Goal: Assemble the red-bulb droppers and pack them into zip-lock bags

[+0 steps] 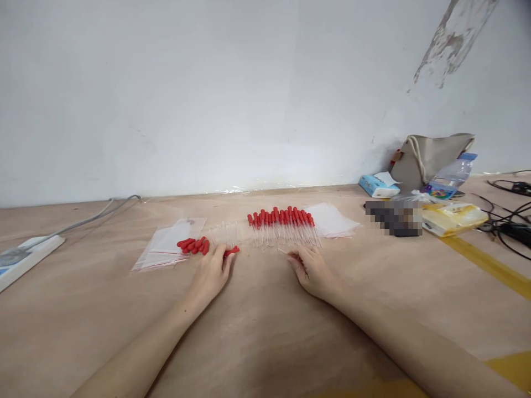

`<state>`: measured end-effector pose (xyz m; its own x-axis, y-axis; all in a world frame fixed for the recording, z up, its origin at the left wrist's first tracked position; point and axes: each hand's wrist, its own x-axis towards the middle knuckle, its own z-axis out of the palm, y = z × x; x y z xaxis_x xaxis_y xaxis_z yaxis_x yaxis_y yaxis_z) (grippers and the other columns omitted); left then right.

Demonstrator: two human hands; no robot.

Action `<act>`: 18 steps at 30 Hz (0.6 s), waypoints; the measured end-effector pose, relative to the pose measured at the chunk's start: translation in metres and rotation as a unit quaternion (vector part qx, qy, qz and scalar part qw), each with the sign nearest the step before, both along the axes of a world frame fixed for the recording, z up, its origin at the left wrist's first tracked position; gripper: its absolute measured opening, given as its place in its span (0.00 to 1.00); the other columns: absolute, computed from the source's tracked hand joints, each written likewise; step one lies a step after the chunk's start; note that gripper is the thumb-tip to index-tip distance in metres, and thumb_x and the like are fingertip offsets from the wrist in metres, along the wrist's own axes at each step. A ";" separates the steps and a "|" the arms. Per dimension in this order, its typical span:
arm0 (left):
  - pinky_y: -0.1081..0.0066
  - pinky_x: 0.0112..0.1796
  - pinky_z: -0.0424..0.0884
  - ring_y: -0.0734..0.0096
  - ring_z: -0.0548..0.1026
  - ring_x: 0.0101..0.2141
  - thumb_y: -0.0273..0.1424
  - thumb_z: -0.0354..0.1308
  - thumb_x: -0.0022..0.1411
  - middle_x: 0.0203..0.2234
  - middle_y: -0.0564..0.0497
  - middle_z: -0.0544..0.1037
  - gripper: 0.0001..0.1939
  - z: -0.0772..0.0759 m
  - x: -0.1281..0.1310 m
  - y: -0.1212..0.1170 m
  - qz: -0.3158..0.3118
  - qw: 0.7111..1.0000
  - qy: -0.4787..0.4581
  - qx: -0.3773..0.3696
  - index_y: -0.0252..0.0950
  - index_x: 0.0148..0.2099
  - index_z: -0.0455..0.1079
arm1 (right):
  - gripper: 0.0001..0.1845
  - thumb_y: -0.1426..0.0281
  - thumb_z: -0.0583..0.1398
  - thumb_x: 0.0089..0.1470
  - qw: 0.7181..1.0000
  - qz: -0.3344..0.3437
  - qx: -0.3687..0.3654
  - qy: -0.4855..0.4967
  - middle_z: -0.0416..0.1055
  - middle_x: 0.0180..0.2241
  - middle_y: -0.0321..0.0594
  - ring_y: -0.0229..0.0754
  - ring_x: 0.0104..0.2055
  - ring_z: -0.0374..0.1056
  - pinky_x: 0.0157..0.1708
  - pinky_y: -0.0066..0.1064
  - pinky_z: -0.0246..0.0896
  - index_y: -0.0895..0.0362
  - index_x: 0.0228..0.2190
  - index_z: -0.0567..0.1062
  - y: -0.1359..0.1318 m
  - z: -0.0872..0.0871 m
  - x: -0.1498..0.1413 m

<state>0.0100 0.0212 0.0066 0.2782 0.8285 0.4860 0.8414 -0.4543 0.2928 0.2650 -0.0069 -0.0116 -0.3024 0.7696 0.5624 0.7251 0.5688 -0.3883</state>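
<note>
My left hand (211, 275) is closed, its thumb and fingers pinching a red rubber bulb (233, 251) that points to the right. My right hand (314, 272) is closed too, gripping a thin clear glass tube (282, 251) whose end sticks out leftward. A gap separates the bulb from the tube. Beyond the hands lies a row of glass droppers (282, 218) with red bulbs at their far ends. Loose red bulbs (194, 245) are heaped just left of my left hand. Several bare glass tubes (225, 232) lie behind it, hard to make out.
Clear zip bags (160, 249) lie left of the bulbs, with more bags (332, 218) behind the droppers. A power strip (33, 257) sits far left. At the right are a tissue pack (379, 187), a grey bag (435, 157), a plastic bottle (454, 174), a yellow-white packet (454, 217) and black cables (514, 221).
</note>
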 end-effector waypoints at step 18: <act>0.70 0.30 0.63 0.62 0.70 0.31 0.31 0.45 0.59 0.31 0.45 0.70 0.07 0.012 -0.040 0.026 0.159 0.964 0.198 0.073 0.34 0.33 0.62 | 0.05 0.73 0.51 0.55 1.000 0.000 0.014 -0.010 0.70 0.27 0.37 0.38 0.29 0.63 0.36 0.33 0.49 0.57 0.34 0.66 0.002 -0.004 -0.003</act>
